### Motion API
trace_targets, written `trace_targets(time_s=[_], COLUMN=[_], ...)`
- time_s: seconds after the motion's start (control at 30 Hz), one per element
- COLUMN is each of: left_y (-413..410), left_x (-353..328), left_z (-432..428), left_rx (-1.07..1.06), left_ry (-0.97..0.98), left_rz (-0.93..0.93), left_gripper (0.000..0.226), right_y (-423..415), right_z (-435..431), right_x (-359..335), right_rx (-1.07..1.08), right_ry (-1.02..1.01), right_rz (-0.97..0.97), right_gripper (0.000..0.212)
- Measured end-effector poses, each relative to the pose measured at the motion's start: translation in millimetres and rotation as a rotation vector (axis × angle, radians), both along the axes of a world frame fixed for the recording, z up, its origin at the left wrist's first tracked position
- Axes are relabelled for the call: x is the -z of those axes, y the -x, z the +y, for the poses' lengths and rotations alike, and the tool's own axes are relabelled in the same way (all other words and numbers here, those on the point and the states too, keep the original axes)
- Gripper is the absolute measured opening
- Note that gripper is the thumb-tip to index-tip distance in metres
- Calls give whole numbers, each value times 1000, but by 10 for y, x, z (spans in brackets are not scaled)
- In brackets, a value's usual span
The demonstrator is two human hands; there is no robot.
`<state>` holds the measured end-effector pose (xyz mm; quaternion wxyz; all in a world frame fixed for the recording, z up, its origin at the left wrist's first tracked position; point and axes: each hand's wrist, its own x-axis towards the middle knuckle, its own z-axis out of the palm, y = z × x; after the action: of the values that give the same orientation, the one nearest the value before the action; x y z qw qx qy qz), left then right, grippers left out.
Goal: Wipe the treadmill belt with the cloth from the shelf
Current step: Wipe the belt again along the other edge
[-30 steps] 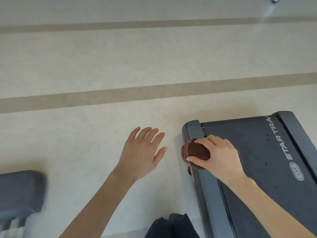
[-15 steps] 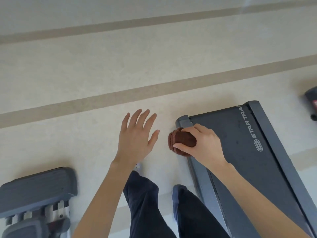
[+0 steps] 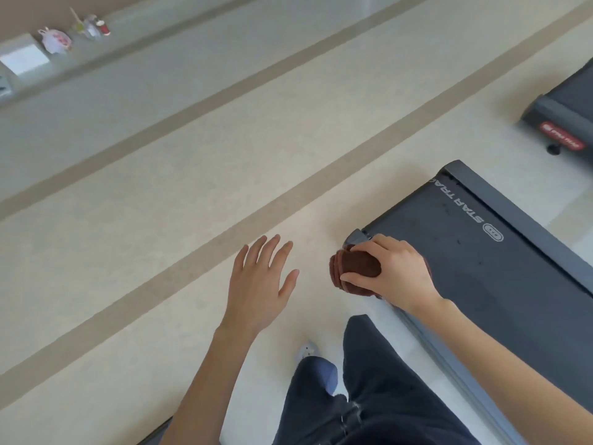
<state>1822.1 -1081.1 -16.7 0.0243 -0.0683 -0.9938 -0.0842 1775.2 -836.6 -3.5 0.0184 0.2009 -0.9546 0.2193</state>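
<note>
Head view: your right hand [image 3: 394, 271] grips the folded brown cloth [image 3: 356, 266], fingers [image 3: 385, 245] curled over its top and thumb along its near edge. The cloth sits at the rear left corner of the treadmill, beside the grey end cap [image 3: 354, 238], and its stacked folds jut past the side rail [image 3: 420, 326] above the floor [image 3: 160, 252]. Whether any of it touches the belt [image 3: 481, 268] cannot be told, since your hand covers that side. Your left hand [image 3: 260, 284] holds nothing, its fingers [image 3: 269, 248] straight and spread over the floor, apart from the machine. Judgement: the wipe is at the belt's margin and most of the surface appears unaddressed. Bring the cloth fully onto the belt, press it flat under the palm instead of pinching it as a bundle, and work in overlapping passes toward the far rail [image 3: 519, 216]. Attend to the dark specks near the STAR TRAC lettering [image 3: 462, 203]. Containers: on the ledge [image 3: 38, 81] at far upper left stand a clear jar [image 3: 91, 29], a small red-topped vessel [image 3: 104, 27], a pink-patterned plastic bag [image 3: 55, 40] and a white box [image 3: 24, 61]. Their contents are too small to tell.
</note>
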Motion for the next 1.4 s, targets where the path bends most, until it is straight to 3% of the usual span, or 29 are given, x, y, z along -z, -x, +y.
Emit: trace_targets(time_s=[0.23, 0.43, 0.67, 0.97, 1.4], left_y=[662, 1701, 3078, 4481, 6722], left_x=[3, -111, -261, -364, -222], left_z=[-95, -73, -121, -109, -496], left_rx=[113, 255, 412, 515, 900], left_ry=[-4, -15, 7, -8, 52], left_rz=[-98, -101, -78, -64, -125], left_gripper=[53, 57, 52, 57, 53], right_y=[352, 1068, 2110, 3118, 4736], right_z=[-85, -152, -175, -302, -855], right_x=[-81, 33, -82, -254, -123], right_rx=[198, 306, 514, 573, 907], right_ry=[55, 66, 147, 130, 232], right_rz=[-121, -220, -185, -169, -172], right_gripper=[44, 46, 44, 44, 51])
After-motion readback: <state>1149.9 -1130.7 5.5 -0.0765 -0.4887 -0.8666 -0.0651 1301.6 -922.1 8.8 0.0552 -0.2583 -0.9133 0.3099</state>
